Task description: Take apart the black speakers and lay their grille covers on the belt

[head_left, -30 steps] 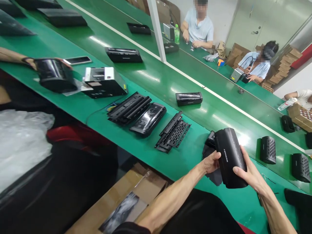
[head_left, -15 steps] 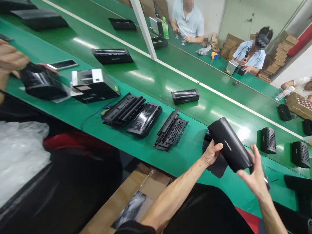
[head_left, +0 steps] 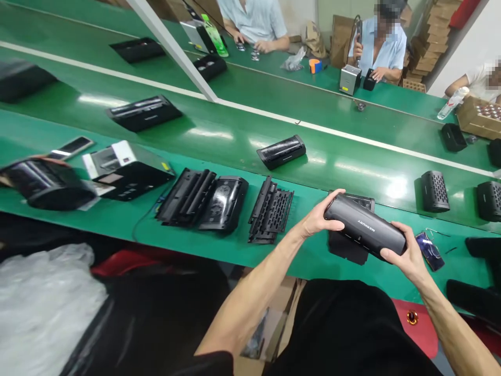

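A black speaker housing (head_left: pixel 364 225) with MERKURY printed on it is held lengthwise above the green bench. My left hand (head_left: pixel 323 216) grips its left end, thumb on the near side and fingers over the far edge. Around the right end, my right hand (head_left: pixel 407 253) is closed with its thumb pressed on the front. Beneath the housing lie dark flat panels (head_left: pixel 350 250), partly hidden by it. Left of my hands are perforated black grilles (head_left: pixel 272 211), and beyond them a glossy speaker body (head_left: pixel 225 203) beside slotted black strips (head_left: pixel 186 196).
A green conveyor belt (head_left: pixel 235 125) runs behind the bench, carrying several speakers such as one speaker (head_left: pixel 282 151). A silver-topped black box (head_left: pixel 127 169) stands at left. Glasses (head_left: pixel 429 250) lie at right. Co-workers sit across the belt; another person's hand holds a speaker (head_left: pixel 50 183) far left.
The housing has turned from a steep slant to nearly level. My right hand, fingers spread before, has closed on its right end. My left hand has shifted to its left end.
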### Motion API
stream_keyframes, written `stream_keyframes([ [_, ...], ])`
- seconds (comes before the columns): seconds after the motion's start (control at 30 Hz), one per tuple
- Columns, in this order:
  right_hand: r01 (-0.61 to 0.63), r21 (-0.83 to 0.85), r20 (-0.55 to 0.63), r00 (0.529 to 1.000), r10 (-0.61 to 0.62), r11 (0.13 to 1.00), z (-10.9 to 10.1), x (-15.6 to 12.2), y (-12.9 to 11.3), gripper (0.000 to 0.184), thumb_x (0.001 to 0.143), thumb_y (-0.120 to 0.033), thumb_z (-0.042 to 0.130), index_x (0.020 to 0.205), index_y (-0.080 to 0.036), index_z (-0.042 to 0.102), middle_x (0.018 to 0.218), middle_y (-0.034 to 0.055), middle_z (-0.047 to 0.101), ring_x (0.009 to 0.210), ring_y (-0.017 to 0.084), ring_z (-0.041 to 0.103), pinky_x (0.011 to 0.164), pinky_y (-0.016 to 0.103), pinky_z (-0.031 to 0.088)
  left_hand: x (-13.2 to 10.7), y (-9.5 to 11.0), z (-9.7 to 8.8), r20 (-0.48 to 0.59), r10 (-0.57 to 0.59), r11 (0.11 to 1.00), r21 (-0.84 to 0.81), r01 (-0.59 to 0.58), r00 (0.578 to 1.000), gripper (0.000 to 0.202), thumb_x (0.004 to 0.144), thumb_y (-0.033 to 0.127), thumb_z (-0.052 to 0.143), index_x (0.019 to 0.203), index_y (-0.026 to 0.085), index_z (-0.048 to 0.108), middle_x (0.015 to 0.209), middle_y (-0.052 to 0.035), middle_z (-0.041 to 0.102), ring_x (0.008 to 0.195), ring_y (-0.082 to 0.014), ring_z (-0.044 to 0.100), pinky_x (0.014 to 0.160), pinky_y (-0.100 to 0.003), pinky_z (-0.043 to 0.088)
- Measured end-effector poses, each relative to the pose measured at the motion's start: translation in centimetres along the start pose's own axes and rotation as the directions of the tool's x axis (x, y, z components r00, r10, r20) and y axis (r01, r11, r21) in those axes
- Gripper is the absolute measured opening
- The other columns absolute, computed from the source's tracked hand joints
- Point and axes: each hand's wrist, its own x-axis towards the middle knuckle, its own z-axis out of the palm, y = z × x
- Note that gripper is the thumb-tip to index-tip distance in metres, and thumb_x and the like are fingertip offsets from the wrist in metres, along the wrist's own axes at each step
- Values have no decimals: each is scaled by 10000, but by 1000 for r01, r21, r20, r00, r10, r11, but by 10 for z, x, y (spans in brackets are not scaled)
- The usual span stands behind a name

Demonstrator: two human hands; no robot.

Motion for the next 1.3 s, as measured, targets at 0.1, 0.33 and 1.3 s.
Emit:
stream_keyframes([
  [0.1,7,11,31,999,-8,1000,-8,8,-1,881,757,-728,835,1443,-260,540,1404,141,630,1210,358,646,1025,496,550,-3,-11,17,-134,6,991,-133,-24,991,1056,575,412,971,1529,226,559,1348,-95,693,1235,-383,643,1116,-479,490],
  [0.33,115,199,8,993,-119,973,18,10,-2,1305,707,-852,795,1713,-302,172,1627,189,475,1487,415,501,1189,593,451,-21,-66,94,0,-166,632,-767,107,986,713,765,653,788,1317,207,708,1292,-141,759,1271,-398,657,1131,-576,468],
  [1.3,-337,113,202,929,310,935,-5,-86,35,731,790,-641,836,1376,-298,567,1398,90,574,1273,335,590,1101,456,506,-103,-67,74,-129,-472,868,-239,434,872,995,628,453,953,1511,279,528,1254,-59,691,1192,-329,642,1087,-405,468],
])
